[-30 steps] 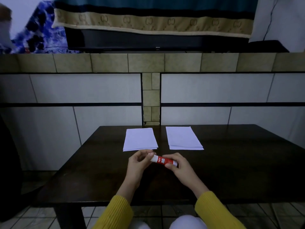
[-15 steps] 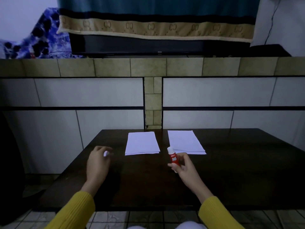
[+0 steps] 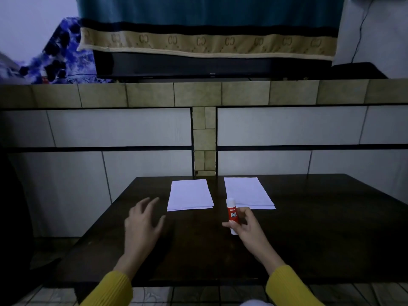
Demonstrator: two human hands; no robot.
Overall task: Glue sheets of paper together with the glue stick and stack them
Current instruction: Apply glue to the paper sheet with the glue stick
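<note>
Two paper stacks [image 3: 190,195] lie just beyond the hands: the right hand [image 3: 245,224] grips the glue stick [image 3: 231,214] upright, ready for spreading, while the left hand [image 3: 143,221] hovers spread wide, empty.

The left hand [image 3: 144,221] hovers palm-down, fingers spread and empty, left of the glue stick [image 3: 231,214]. The right hand [image 3: 245,227] pinches that stick upright between thumb and fingers (both forearms in yellow sleeves).
</note>
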